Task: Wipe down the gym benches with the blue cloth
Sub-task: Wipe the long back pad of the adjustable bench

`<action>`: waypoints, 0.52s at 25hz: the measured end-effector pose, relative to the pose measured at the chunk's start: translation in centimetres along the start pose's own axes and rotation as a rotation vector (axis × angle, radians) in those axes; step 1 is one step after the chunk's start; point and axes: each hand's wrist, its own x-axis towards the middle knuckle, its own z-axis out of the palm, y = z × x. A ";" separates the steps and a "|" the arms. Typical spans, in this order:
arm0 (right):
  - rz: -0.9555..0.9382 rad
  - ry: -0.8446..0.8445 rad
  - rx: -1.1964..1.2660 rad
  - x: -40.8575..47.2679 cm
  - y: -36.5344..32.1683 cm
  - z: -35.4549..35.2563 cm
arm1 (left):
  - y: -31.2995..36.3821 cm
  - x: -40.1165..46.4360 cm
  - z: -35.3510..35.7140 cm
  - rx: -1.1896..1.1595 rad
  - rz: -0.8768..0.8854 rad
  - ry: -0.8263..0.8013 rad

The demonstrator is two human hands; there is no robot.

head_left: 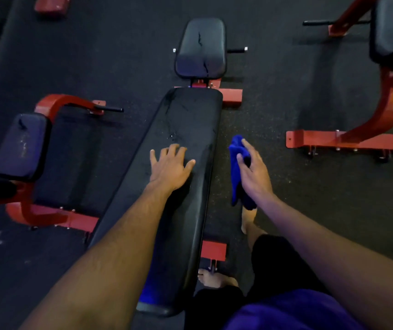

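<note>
A long black padded gym bench (186,120) on a red frame runs from the bottom centre up the middle, with a smaller cracked black seat pad (200,48) beyond its far end. My left hand (169,166) lies flat on the bench pad with fingers spread. My right hand (252,170) holds a bunched blue cloth (236,172) in the air just right of the bench, over the floor. The cloth hangs down below the hand.
A second bench with a red curved frame (21,146) stands to the left. A third bench on a red base (345,141) is at the right. My bare feet (214,278) stand on dark rubber flooring (286,91) beside the bench.
</note>
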 end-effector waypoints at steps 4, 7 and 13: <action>-0.042 -0.144 -0.048 2.7 0.4 7.4 | -0.1 7.2 1.9 -0.080 -0.101 -0.066; 0.047 -0.158 -0.094 5.4 0.9 11.4 | -0.7 9.3 4.2 0.017 -0.111 -0.061; 0.175 -0.108 -0.133 18.0 0.7 12.1 | -0.8 9.4 4.2 0.017 -0.094 -0.022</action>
